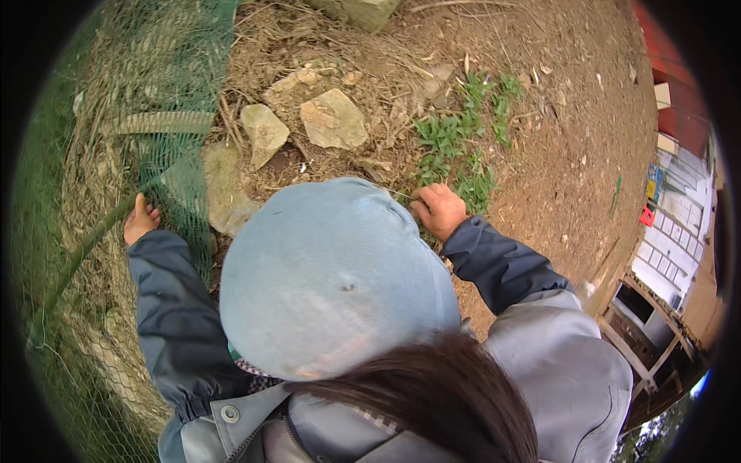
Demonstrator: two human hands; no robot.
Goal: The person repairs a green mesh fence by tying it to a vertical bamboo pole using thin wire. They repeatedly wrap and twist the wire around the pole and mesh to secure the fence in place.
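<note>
My left hand (142, 221) is at the green netting (179, 185), next to a slanting greenish pole (100, 229). Its thumb points up and stands apart from the fingers; nothing shows clearly in it. Over the bare soil, my right hand (440, 211) is closed in a pinch, close to green leafy plants (449, 140). A thin wire or string (395, 192) runs from its fingertips toward the left. Where that strand leads is hidden behind a light blue cap (340, 270), which also covers the ground between my forearms.
Pale stones (334, 119) lie on the soil ahead, with dry stalks around them. Wire mesh (108, 370) lines the left side. To the far right stand a white ladder-like frame (670, 243), a wooden structure (629, 339) and a red wall (679, 85).
</note>
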